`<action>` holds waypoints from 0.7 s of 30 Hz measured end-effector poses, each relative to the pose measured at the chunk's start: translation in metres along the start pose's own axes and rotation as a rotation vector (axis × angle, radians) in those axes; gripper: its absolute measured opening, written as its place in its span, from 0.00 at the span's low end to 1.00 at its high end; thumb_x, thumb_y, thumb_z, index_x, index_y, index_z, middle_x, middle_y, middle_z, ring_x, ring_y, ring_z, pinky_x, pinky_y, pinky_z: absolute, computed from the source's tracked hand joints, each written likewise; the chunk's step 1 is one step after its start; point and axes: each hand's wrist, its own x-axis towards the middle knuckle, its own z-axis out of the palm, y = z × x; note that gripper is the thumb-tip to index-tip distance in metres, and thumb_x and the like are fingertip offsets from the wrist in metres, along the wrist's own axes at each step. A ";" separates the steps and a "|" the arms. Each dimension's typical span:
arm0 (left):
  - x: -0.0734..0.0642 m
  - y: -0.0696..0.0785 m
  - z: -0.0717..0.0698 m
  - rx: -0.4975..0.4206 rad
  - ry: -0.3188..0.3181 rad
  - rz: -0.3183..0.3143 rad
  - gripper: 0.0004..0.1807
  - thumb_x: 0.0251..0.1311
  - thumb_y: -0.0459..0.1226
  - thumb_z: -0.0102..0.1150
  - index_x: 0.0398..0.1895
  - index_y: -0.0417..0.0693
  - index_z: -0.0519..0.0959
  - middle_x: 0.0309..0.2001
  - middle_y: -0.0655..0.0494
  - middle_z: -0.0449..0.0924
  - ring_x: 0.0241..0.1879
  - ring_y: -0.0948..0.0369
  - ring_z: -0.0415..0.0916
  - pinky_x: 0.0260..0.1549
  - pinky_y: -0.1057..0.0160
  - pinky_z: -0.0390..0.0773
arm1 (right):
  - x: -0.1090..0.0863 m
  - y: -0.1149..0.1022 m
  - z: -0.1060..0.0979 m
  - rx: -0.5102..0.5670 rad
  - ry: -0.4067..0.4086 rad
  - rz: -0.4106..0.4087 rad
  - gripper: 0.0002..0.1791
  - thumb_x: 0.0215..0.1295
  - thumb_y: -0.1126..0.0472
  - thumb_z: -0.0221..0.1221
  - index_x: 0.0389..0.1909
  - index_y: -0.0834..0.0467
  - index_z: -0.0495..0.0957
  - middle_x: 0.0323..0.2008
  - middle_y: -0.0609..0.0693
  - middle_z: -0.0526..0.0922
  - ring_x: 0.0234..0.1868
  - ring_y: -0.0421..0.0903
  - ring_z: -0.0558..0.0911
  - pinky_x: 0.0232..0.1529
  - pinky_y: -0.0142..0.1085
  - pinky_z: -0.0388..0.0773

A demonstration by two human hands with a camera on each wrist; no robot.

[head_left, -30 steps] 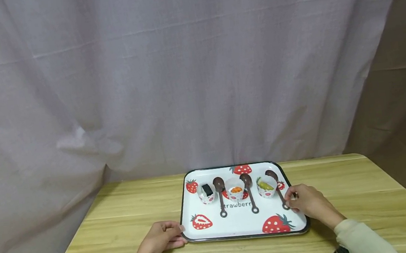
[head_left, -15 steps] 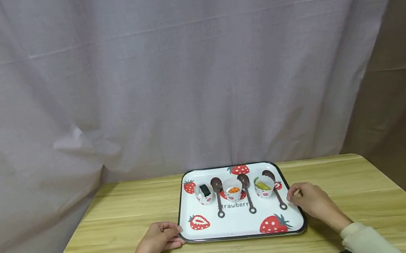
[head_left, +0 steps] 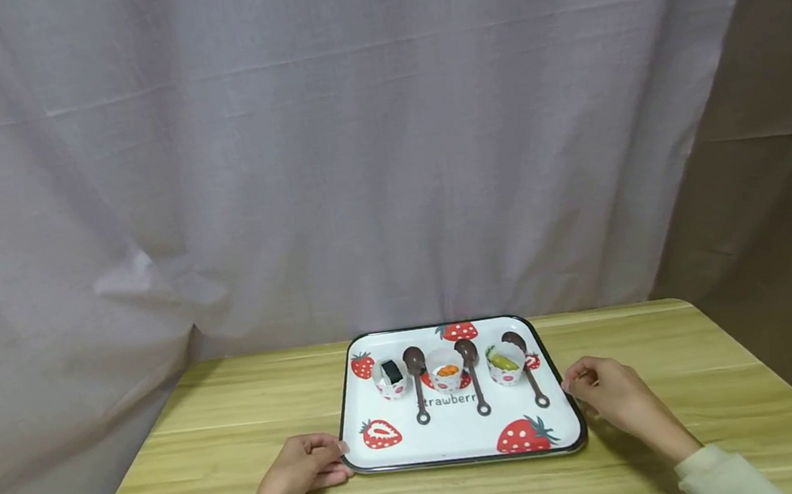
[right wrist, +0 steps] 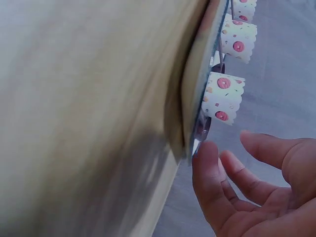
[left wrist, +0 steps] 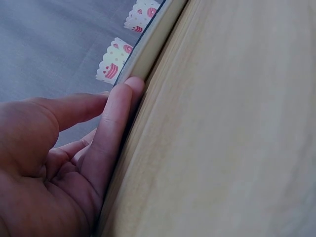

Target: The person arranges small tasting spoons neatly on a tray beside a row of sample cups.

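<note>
A white tray [head_left: 447, 441] with a black rim and strawberry prints lies on the table. It bears three paper cups: the left cup [head_left: 392, 392] holds a black-and-white piece, the middle cup [head_left: 448, 385] orange bits, the right cup [head_left: 506, 378] something green. Right of each cup lies a brown spoon, the left spoon [head_left: 419, 391], middle spoon [head_left: 477, 388] and right spoon [head_left: 534, 386]. My left hand [head_left: 303, 465] pinches the tray's front left corner, thumb at the rim. My right hand [head_left: 614, 397] is beside the right rim, thumb apart from the fingers [right wrist: 205, 163], nothing between them.
The wooden table [head_left: 237, 395] extends around the tray on both sides and in front. Behind it hangs a grey curtain [head_left: 386, 158], close to the table's back edge. A dark object at the right sleeve [head_left: 723, 475] shows only partly.
My right hand has let go of the right spoon's handle and moved to the tray's right rim. The left hand stays at its corner. The head view has turned slightly right.
</note>
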 end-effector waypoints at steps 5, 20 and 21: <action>-0.001 -0.002 -0.002 0.005 0.005 0.001 0.16 0.73 0.31 0.60 0.52 0.21 0.76 0.33 0.47 0.86 0.33 0.62 0.87 0.38 0.67 0.91 | -0.003 0.007 0.004 0.022 -0.021 0.038 0.05 0.71 0.67 0.60 0.41 0.64 0.82 0.32 0.51 0.84 0.28 0.46 0.84 0.27 0.34 0.85; 0.000 0.000 -0.001 0.013 0.017 -0.016 0.16 0.73 0.31 0.61 0.53 0.23 0.77 0.32 0.47 0.87 0.32 0.62 0.87 0.36 0.68 0.90 | -0.008 0.017 0.012 0.304 -0.143 0.191 0.15 0.77 0.66 0.58 0.52 0.77 0.74 0.37 0.57 0.81 0.34 0.46 0.81 0.32 0.36 0.90; 0.000 0.001 0.000 0.014 0.019 -0.018 0.16 0.73 0.32 0.61 0.53 0.23 0.77 0.32 0.47 0.87 0.32 0.62 0.87 0.36 0.68 0.90 | -0.008 0.018 0.012 0.313 -0.150 0.191 0.15 0.77 0.67 0.57 0.53 0.78 0.73 0.38 0.58 0.81 0.34 0.46 0.81 0.33 0.36 0.90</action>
